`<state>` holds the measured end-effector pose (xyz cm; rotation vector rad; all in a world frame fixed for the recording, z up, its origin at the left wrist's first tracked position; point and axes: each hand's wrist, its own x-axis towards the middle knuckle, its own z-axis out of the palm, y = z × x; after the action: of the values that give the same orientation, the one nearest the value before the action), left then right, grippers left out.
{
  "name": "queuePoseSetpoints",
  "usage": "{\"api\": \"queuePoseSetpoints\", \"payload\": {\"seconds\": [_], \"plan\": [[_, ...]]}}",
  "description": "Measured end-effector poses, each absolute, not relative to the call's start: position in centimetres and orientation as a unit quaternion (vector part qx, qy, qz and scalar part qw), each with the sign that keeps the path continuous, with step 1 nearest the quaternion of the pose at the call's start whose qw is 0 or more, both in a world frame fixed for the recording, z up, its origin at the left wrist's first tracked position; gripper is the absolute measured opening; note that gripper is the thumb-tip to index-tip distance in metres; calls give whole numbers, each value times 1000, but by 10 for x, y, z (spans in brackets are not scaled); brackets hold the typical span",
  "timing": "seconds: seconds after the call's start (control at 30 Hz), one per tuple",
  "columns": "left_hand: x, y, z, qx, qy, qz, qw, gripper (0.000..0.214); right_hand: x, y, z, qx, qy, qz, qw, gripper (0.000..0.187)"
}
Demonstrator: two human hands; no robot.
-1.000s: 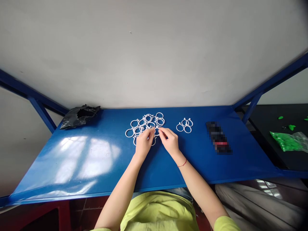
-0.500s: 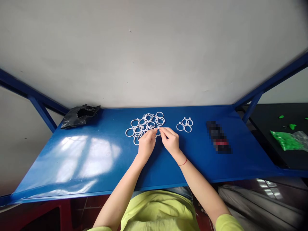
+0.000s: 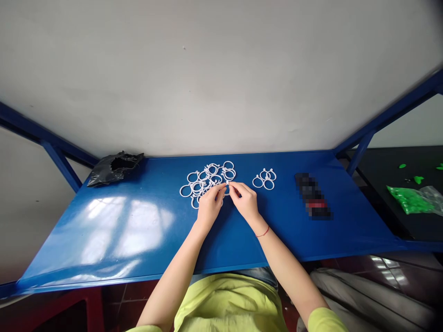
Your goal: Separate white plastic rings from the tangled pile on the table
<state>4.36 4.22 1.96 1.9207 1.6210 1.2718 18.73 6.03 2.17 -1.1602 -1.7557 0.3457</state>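
Note:
Between my fingertips, just in front of a pile of rings, is a white plastic ring with small end tabs. My left hand pinches it from the left, and my right hand pinches it from the right. Most of the held ring is covered by the fingers. Behind and left of my hands lies a loose pile of white rings, overlapping each other, partly hidden by my left hand. To the right, a smaller group of white rings rests on the blue table.
A crumpled black plastic bag lies at the table's back left corner. On the right is a blurred-out dark object. Beyond the table's right edge, a dark surface carries a bag of green pieces. Blue posts stand at both sides.
Both hands stay at nearly the same spot, with the tabs between the fingertips now looking closer together. The whole view has shifted slightly; the piles look unchanged.

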Motion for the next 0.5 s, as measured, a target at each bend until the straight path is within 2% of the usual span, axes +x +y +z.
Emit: {"api": "queuePoseSetpoints", "payload": {"seconds": [0.13, 0.23, 0.5], "plan": [[35, 44, 22, 679, 571, 441, 139, 36, 216, 74, 21, -543, -677, 100, 487, 25], [22, 48, 22, 661, 593, 449, 96, 27, 247, 88, 20, -623, -612, 34, 485, 24], [3, 52, 16, 640, 672, 371, 26, 20, 278, 102, 4, -717, -575, -3, 393, 24]]}}
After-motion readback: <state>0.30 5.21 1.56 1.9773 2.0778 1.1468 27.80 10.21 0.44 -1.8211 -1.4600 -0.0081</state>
